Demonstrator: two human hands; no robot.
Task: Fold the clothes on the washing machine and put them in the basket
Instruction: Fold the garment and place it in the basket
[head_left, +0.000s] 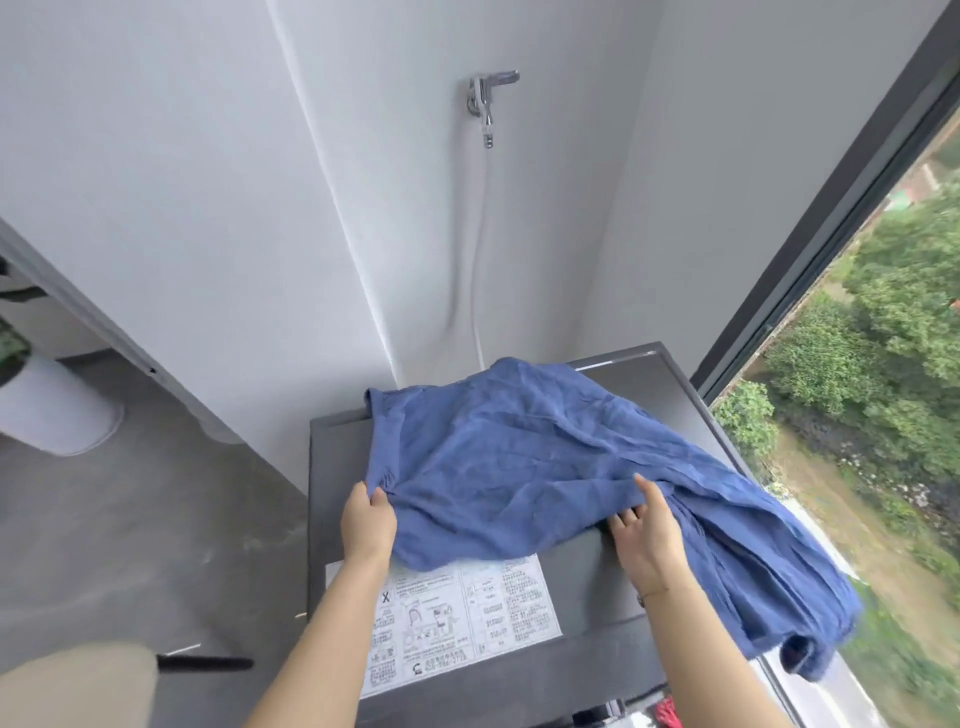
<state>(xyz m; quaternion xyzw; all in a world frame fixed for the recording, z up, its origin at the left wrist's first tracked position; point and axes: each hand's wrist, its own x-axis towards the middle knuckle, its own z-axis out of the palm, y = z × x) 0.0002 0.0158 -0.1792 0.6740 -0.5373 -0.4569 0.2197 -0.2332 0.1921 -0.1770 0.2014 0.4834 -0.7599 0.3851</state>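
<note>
View from a head camera, looking down at a dark grey washing machine (613, 597) in a white-walled corner, w/ a large window on the right.

A wrinkled blue garment (545, 457) lies spread over the machine's top. It covers most of the lid from the back edge toward the front; its right part spills over the right edge and hangs down the side by the window. Type of garment can't be told for sure, prob. a shirt or dress.

Left hand (368, 525) pinches a bunch of fabric at the garment's near-left edge, fingers curled on the cloth. Right hand (644, 535) sits at the near-right, thumb on top of the fabric and fingers slid under the hem, so it holds the cloth too. The hands are apart, one at each end of the near hem.

A white instruction sticker (467, 618) shows on the lid near the front edge, partly covered by the hem.

No basket can be made out for sure.

Judgement: the step is laying the garment flat before the first fold. To do it well, pull the overhanging part back onto the lid, tug the hem taut between both hands, smooth creases, then fold evenly so edges line up.
</note>
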